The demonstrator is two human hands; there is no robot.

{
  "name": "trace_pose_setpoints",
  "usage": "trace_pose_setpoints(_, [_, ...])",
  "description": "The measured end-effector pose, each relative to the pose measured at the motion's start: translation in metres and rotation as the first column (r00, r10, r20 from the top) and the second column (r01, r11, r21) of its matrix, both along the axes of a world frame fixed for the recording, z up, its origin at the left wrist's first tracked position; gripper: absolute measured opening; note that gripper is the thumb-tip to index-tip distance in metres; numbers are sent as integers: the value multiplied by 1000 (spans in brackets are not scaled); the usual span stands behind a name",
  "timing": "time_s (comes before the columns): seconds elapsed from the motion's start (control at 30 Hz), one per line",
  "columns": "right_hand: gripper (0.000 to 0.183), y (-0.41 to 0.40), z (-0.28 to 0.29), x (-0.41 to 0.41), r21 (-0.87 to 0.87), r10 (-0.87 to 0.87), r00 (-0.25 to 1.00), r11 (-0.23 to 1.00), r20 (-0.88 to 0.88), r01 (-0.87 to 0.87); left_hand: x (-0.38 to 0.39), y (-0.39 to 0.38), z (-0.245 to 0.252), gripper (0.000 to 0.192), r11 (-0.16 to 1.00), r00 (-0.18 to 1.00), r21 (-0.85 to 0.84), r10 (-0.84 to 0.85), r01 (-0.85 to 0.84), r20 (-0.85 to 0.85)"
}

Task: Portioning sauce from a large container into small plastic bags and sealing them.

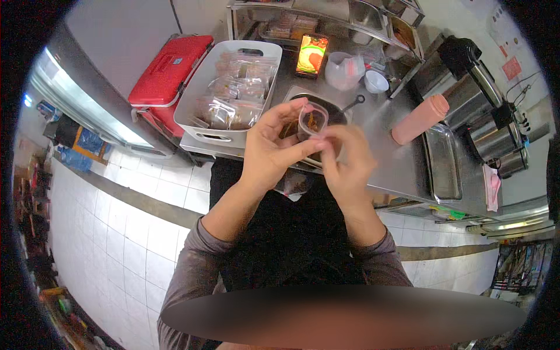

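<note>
A small clear plastic bag point(313, 119), its mouth rounded open and pinkish at the rim, is held between my hands above the counter. Brown-orange food shows through it. My left hand point(273, 146) grips its left side with thumb and curled fingers. Blurred by motion, my right hand point(350, 159) pinches the near right edge, its fingertips meeting my left thumb. Behind and below the bag sits a pan point(334, 114) with dark contents, partly hidden by my hands. A dark utensil handle point(353, 103) with a holed end sticks out to the right.
Filled zip bags point(238, 85) lie in a white plastic basket point(181, 111) beside a red cooler point(168, 72). Farther back are a lit phone point(311, 56), a translucent tub point(336, 72) and a white bowl point(376, 82). Rightward stand a pink bottle point(420, 119) and a metal tray point(446, 175).
</note>
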State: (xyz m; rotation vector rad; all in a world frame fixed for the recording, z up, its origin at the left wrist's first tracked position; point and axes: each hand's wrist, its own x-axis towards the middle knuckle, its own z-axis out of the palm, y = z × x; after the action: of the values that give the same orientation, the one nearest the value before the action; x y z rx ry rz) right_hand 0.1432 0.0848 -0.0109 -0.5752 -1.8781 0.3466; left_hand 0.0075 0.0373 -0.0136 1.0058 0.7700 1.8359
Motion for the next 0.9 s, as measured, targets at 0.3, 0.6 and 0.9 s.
trace_pose_setpoints(0.3, [11,-21,3,1,-493,199,903,783,-381,-380,-25,-32,1,12,942,862,23,315,-334,-397])
trace_pose_setpoints(0.6, [8,-30,4,6,-376,236,965,889,-116,-262,-34,-54,13,12,892,437,316,436,-322,-786])
trace_pose_setpoints(0.9, [11,-35,10,2,-269,267,955,936,130,-226,-31,-59,9,11,910,419,326,408,-255,-811])
